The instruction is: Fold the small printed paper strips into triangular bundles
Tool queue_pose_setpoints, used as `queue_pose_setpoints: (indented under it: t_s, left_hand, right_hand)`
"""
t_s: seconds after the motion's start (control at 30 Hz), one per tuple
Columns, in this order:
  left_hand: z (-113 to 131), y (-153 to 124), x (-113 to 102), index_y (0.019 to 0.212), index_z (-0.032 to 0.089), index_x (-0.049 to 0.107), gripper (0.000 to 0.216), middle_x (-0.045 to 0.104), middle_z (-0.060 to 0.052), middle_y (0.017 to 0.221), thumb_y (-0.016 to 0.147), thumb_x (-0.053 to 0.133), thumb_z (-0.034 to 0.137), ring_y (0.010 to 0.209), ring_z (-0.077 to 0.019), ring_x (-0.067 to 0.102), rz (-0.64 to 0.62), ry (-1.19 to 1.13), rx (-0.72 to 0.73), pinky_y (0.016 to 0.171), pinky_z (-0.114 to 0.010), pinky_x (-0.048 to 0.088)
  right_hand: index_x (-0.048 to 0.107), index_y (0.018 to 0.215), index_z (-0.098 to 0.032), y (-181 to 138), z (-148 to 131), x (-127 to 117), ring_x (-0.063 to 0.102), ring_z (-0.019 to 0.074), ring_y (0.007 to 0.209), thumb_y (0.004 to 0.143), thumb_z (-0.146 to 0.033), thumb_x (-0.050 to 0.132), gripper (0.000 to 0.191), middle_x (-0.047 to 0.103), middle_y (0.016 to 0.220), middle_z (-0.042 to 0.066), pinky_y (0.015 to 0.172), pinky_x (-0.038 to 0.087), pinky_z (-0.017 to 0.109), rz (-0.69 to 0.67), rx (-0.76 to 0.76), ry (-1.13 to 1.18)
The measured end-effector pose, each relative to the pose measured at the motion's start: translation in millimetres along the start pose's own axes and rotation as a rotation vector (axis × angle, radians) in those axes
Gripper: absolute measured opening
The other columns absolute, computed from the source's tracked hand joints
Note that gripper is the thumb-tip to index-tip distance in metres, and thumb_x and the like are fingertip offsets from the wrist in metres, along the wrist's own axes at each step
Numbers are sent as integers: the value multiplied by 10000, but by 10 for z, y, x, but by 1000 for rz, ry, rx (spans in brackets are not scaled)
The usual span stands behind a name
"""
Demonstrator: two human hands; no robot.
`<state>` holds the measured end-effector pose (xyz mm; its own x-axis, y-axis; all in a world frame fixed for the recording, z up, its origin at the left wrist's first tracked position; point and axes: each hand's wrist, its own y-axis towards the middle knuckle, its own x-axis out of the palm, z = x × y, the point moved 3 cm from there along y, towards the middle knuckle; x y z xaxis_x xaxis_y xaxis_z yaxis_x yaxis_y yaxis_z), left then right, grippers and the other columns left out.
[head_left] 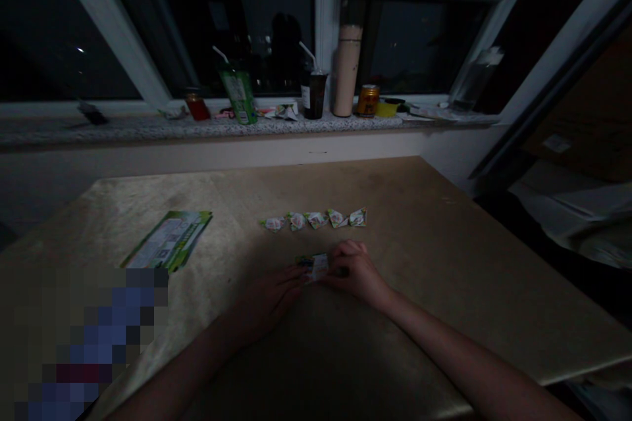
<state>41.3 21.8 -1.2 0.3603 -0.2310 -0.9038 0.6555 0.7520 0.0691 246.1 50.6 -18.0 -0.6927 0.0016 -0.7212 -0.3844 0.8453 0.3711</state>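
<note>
A small printed green-and-white piece, paper or wrapper (318, 266), lies on the brown-covered table (405, 210) between my hands. My left hand (274, 296) rests flat, its fingertips on the left side of this piece. At the right edge, my right hand (359, 275) has its thumb and index finger closed on the piece, the other fingers curled. Just beyond my hands, several small folded pieces (316, 220) with similar green-and-white print sit in a row. Farther left lies a stack of flat green printed sheets or packets (168, 240). The dim light hides finer detail.
Along the granite windowsill (168, 130) stand a green bottle or carton with a straw (239, 95), a dark drink cup (314, 95), a pink flask (347, 72) and an orange can (368, 100). A pixelated patch (89, 348) covers the lower left.
</note>
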Motion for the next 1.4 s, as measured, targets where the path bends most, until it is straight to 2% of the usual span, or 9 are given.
queue_pose_setpoints:
  t_s: [0.13, 0.23, 0.3, 0.4, 0.47, 0.6, 0.73, 0.93, 1.4]
  left_hand:
    - [-9, -10, 2, 1365, 237, 426, 409, 469, -35, 1402, 964, 367, 288, 1238, -212, 480, 10, -43, -29, 1040, -381, 382]
    - [-35, -35, 15, 1481, 224, 132, 607, 360, -76, 1471, 950, 415, 302, 1257, -228, 457, 71, -58, -91, 1022, -382, 399]
    - [-32, -51, 27, 1489, 217, 19, 680, 274, -100, 1509, 946, 422, 293, 1274, -240, 436, 78, -41, -93, 1013, -382, 405]
    - [13, -69, 36, 1479, 275, 136, 606, 108, -68, 1556, 947, 426, 286, 1308, -265, 385, 50, 51, -28, 1016, -392, 396]
    - [49, -81, 41, 1463, 296, 209, 571, 89, -53, 1559, 942, 442, 289, 1311, -273, 375, 42, 123, 16, 1021, -400, 386]
    - [112, -106, 93, 1479, 243, 178, 641, 155, -91, 1545, 924, 471, 369, 1346, -296, 292, 35, 256, 49, 1068, -459, 290]
    - [192, -124, 123, 1495, 207, 89, 806, 107, -120, 1550, 870, 500, 508, 1385, -367, 139, 122, 369, -5, 1085, -573, 130]
    - [300, -109, 176, 1490, 171, -51, 806, 157, -105, 1540, 919, 408, 505, 1399, -275, 163, -5, 315, 61, 1126, -492, 89]
    - [266, -94, 225, 1495, 178, 38, 756, 145, -100, 1542, 921, 408, 502, 1403, -275, 143, -38, 280, 22, 1128, -506, 56]
  right_hand:
    - [689, 604, -208, 42, 59, 36, 538, 182, 860, 646, -362, 810, 200, 630, 792, -1, 786, 258, 334, -2, 198, 34]
    - [667, 566, -196, 78, 67, 53, 540, 178, 842, 659, -376, 794, 239, 641, 758, -12, 783, 239, 337, -24, 284, 52]
    - [658, 558, -191, 97, 65, 59, 537, 175, 828, 654, -376, 795, 249, 646, 735, -19, 778, 231, 334, -33, 308, 46]
    - [658, 559, -195, 110, 64, 71, 532, 172, 816, 664, -366, 788, 239, 652, 713, -23, 763, 223, 328, -54, 303, 19]
    - [661, 561, -197, 111, 70, 80, 528, 172, 818, 677, -356, 780, 230, 656, 712, -24, 757, 217, 327, -64, 295, -3]
    - [683, 592, -213, 116, 96, 99, 518, 176, 831, 711, -352, 752, 197, 657, 716, -21, 755, 211, 334, -83, 284, -35]
    - [691, 594, -213, 151, 107, 105, 518, 185, 843, 729, -360, 728, 203, 662, 723, -12, 752, 225, 336, -133, 301, -61]
    - [722, 635, -237, 240, 75, 64, 533, 210, 892, 740, -398, 707, 192, 682, 754, -9, 750, 258, 330, -237, 309, -105]
    - [704, 647, -222, 251, 59, 66, 532, 212, 889, 792, -390, 655, 228, 683, 741, -4, 787, 248, 352, -260, 322, -107]
